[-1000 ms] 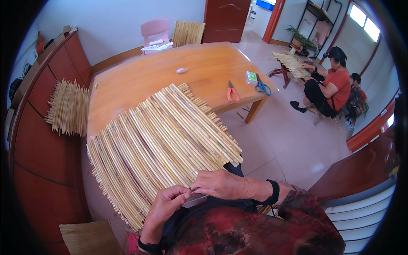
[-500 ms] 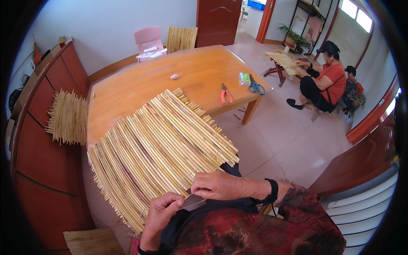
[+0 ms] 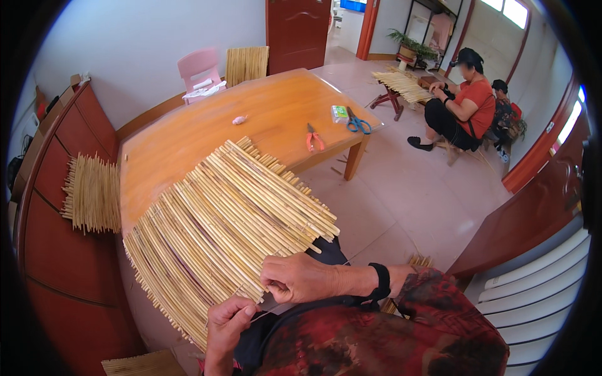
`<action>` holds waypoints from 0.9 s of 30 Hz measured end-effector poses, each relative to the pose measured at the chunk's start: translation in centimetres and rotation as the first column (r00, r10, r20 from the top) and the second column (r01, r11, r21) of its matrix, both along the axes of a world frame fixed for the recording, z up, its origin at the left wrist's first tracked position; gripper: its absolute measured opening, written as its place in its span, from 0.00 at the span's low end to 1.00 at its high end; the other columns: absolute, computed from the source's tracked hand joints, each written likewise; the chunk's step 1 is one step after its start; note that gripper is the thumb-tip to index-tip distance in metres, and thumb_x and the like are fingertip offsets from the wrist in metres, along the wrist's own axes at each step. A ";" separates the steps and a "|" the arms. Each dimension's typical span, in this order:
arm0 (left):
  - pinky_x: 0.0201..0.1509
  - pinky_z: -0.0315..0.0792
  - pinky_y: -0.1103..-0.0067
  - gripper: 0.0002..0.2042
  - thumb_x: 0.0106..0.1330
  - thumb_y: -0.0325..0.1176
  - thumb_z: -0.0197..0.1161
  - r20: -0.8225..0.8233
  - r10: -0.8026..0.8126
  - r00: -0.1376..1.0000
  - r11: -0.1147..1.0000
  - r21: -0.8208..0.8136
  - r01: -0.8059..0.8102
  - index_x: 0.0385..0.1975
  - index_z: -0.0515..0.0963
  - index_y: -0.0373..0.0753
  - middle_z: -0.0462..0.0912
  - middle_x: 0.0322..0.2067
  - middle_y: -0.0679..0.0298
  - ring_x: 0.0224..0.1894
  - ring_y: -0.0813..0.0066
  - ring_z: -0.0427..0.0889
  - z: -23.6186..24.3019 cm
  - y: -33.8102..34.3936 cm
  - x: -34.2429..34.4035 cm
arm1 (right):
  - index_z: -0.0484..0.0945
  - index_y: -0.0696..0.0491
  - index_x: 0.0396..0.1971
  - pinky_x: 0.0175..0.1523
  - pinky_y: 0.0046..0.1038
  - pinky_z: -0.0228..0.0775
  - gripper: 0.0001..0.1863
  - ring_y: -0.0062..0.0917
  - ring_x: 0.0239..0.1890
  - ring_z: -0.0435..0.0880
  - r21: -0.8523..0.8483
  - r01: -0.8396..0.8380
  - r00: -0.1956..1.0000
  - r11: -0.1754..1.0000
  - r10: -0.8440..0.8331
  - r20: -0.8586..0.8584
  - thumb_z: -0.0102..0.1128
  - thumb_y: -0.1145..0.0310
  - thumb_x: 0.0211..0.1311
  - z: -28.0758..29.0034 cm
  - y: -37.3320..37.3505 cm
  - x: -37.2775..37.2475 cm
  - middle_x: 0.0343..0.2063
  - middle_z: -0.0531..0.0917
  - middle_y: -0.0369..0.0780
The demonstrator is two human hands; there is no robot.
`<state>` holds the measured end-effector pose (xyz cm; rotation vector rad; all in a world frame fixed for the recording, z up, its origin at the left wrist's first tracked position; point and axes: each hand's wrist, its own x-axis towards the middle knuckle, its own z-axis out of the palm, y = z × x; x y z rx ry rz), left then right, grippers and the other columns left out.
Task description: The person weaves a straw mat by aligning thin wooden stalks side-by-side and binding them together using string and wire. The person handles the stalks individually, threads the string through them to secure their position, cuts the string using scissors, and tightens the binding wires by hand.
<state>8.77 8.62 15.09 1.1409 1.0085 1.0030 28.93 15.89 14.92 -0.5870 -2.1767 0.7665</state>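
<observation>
The mat [image 3: 219, 213] crosses the worktop's [image 3: 182, 138] edge. Left fingers [image 3: 229, 306] pinch string [image 3: 261, 316]. Right fingers [image 3: 274, 274] curl; I can't tell on what.

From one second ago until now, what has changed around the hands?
The left hand and right hand, nearly touching before, have drawn slightly apart; the left pinches a thin strand. As the camera turned right, the table slid left in view; pliers and scissors stayed on it.

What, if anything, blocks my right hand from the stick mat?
Nothing visible does. Your right hand is at the near edge of the stick mat, with no object showing between them. The pliers and scissors lie on the table beyond, out of the way.
</observation>
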 end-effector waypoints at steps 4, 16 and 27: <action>0.19 0.56 0.90 0.08 0.59 0.31 0.59 0.010 0.006 1.000 1.000 -0.014 -0.006 0.26 0.78 0.33 0.70 0.15 0.73 0.15 0.91 0.63 0.0 -0.2 0.0 | 0.68 0.54 0.23 0.26 0.32 0.65 0.05 0.40 0.23 0.72 -0.124 0.010 1.000 0.992 -0.013 -0.025 0.53 0.76 0.44 -0.4 -0.4 -0.2 0.21 0.69 0.42; 0.11 0.66 0.84 0.08 0.64 0.31 0.51 0.564 0.187 0.805 0.925 0.175 -0.338 0.29 0.69 0.32 0.72 0.16 0.61 0.14 0.73 0.73 2.7 1.1 0.0 | 0.73 0.57 0.45 0.39 0.19 0.68 0.15 0.17 0.34 0.75 -0.855 -0.389 0.854 0.344 0.482 -0.195 0.53 0.66 0.60 0.4 -0.5 0.4 0.34 0.78 0.37; 0.13 0.55 0.90 0.05 0.66 0.31 0.48 0.718 0.429 0.548 0.753 0.051 -0.656 0.32 0.67 0.37 0.58 0.16 0.73 0.16 0.88 0.57 -0.8 -0.5 -11.9 | 0.79 0.57 0.33 0.39 0.21 0.65 0.08 0.23 0.32 0.76 -0.446 0.083 0.996 0.891 -0.054 0.077 0.53 0.71 0.58 -3.9 1.6 13.0 0.27 0.78 0.39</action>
